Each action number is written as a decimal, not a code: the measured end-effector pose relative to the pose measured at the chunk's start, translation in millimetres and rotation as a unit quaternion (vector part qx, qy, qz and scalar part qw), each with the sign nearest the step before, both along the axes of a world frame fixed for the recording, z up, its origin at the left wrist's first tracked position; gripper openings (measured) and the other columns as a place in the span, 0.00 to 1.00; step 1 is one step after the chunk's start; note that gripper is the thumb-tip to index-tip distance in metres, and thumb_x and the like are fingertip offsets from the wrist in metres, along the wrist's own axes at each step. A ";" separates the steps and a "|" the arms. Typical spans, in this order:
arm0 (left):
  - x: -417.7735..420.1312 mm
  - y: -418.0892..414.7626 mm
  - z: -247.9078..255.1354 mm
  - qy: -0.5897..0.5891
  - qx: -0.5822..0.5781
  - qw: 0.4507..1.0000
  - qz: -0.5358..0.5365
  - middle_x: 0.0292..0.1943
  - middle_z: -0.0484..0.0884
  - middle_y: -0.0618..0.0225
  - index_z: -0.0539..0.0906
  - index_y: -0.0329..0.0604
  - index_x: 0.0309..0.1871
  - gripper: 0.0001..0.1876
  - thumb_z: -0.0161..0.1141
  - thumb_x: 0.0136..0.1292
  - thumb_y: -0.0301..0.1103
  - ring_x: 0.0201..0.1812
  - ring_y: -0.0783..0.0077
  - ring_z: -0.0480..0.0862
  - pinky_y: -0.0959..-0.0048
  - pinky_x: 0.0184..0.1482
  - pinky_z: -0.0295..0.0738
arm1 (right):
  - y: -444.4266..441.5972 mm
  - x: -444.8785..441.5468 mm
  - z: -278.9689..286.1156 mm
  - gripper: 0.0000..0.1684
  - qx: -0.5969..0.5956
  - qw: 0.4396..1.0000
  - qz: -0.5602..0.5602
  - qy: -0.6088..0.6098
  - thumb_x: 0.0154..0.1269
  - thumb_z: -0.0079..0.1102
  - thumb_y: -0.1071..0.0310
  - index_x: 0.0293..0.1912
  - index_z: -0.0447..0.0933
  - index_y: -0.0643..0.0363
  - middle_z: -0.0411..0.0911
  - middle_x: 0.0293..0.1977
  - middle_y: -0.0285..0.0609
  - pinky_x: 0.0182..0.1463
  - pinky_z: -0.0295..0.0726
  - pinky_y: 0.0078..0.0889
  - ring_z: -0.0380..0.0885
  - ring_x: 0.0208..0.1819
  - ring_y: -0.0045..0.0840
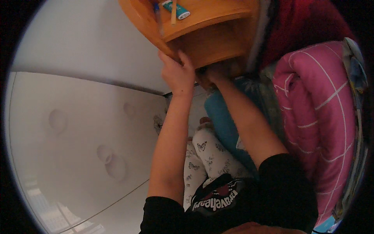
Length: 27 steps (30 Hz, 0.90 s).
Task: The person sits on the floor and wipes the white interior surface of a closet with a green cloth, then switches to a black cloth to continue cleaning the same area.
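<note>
My left hand [178,74] grips the front edge of the side panel of a curved wooden shelf unit [204,29]. Lower down, my right hand [214,76] reaches into the shadow under the unit's lower shelf board. Its fingers are dark and blurred, so whether they hold something cannot be seen. On the upper shelf lie a teal container with a white end [176,10] and a thin flat wooden stick [174,13] across it. A blurred blue-topped pen-like object [157,14] is by the side panel.
A folded pink quilt with white lines [318,117] is piled at right, with red fabric [306,29] beyond it. Turquoise bedding [223,117] hangs beside my legs. At left stands a glossy white panel with circle patterns [79,131], meeting a pale wall [87,38].
</note>
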<state>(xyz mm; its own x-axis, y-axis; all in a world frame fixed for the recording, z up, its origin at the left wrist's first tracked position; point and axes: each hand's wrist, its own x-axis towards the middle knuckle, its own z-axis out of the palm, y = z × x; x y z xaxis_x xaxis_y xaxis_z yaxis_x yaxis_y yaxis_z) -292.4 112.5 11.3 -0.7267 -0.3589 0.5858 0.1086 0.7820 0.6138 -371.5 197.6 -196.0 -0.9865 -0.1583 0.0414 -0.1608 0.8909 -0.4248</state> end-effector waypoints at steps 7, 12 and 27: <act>1.3 -4.5 -4.1 -0.023 -0.004 1.000 0.006 0.37 0.81 0.42 0.61 0.35 0.62 0.26 0.55 0.63 0.32 0.38 0.37 0.80 0.51 0.37 0.75 | 0.6 45.4 26.2 0.28 -0.064 0.991 0.116 0.027 0.63 0.49 0.58 0.61 0.68 0.58 0.67 0.61 0.52 0.68 0.60 0.44 0.63 0.64 0.44; 18.9 -23.0 -85.0 -0.020 0.035 0.993 -0.113 0.44 0.81 0.47 0.63 0.37 0.63 0.25 0.56 0.64 0.30 0.42 0.43 0.81 0.59 0.44 0.75 | 38.9 65.4 50.9 0.31 -0.057 0.994 0.097 -0.007 0.58 0.51 0.69 0.62 0.65 0.63 0.64 0.63 0.53 0.69 0.58 0.44 0.61 0.65 0.46; 9.9 -39.0 -100.9 -0.144 0.027 0.987 -0.073 0.30 0.81 0.47 0.74 0.36 0.45 0.14 0.60 0.55 0.29 0.35 0.42 0.81 0.55 0.36 0.75 | -0.9 45.5 92.4 0.30 0.052 0.993 0.091 -0.051 0.66 0.46 0.53 0.63 0.66 0.56 0.64 0.64 0.50 0.69 0.57 0.45 0.64 0.64 0.40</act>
